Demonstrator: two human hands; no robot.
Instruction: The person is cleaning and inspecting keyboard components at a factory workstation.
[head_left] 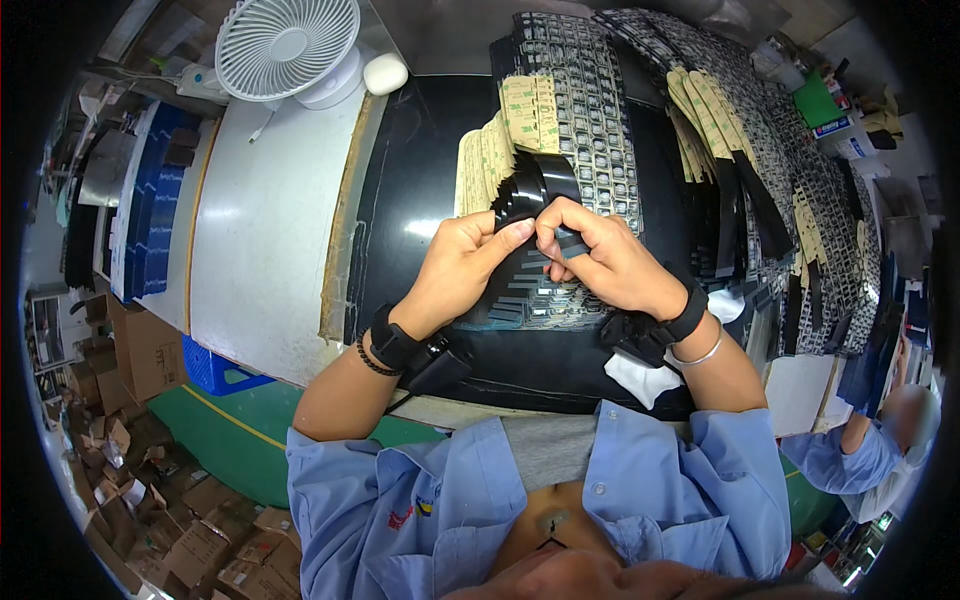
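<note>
My left hand (452, 268) is closed, thumb and fingers pinching the near end of a fanned bundle of glossy black strips (530, 188). Right beside it, my right hand (615, 262) is also closed, fingertips pinching a small dark strip end (572, 243) at the bundle's near edge. Cream backing strips with green print (482, 165) lie fanned behind the black ones. Under and behind my hands spreads a stack of sheets with rows of small framed parts (590, 100). Part of what lies between my fingertips is hidden.
More gridded sheets and cream-and-black strips (715, 115) cover the table's right side. A white fan (288, 45) and a white rounded case (386, 74) stand at the back left. White crumpled cloth (642, 382) lies near my right wrist. A co-worker's blue sleeve (850, 462) shows at right.
</note>
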